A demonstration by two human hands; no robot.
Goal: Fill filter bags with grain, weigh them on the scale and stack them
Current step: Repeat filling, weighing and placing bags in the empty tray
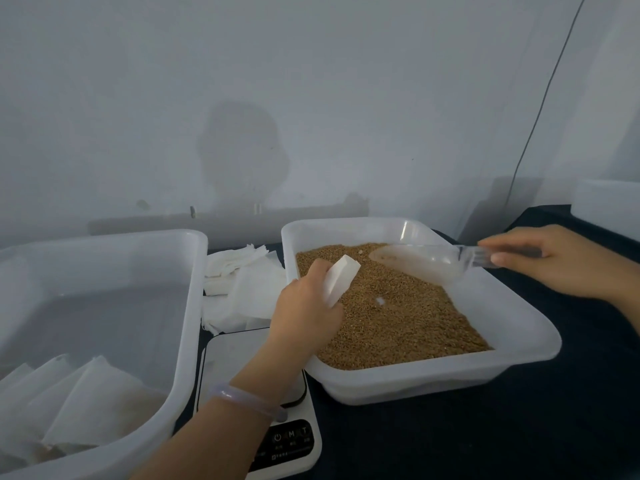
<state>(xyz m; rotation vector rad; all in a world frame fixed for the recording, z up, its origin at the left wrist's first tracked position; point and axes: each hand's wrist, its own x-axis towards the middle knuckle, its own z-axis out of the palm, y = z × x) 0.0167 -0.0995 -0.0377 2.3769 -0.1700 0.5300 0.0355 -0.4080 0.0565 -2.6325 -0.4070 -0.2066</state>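
Filter bag (341, 279) sat pinched in the left grip (308, 308), its upper end poking out above the fingers, tilted over the grain (398, 317) in the white tray (519, 344). It looked thin, soft and very light, likely to fold shut or crumple, so it seemed best held by the edge near its mouth, firmly enough to keep it open but not crush it. The right grip (554, 261) was closed round the handle of a clear scoop (426, 259), stiff and light, whose bowl hovered over the far end of the grain; whether it carried any could not be told. Loose grain would spill easily. A scale (239, 355) lay on the desk (519, 434) under the left forearm, spare bags (242, 285) behind it, and filled bags (86, 403) in a bin (188, 306) at the left
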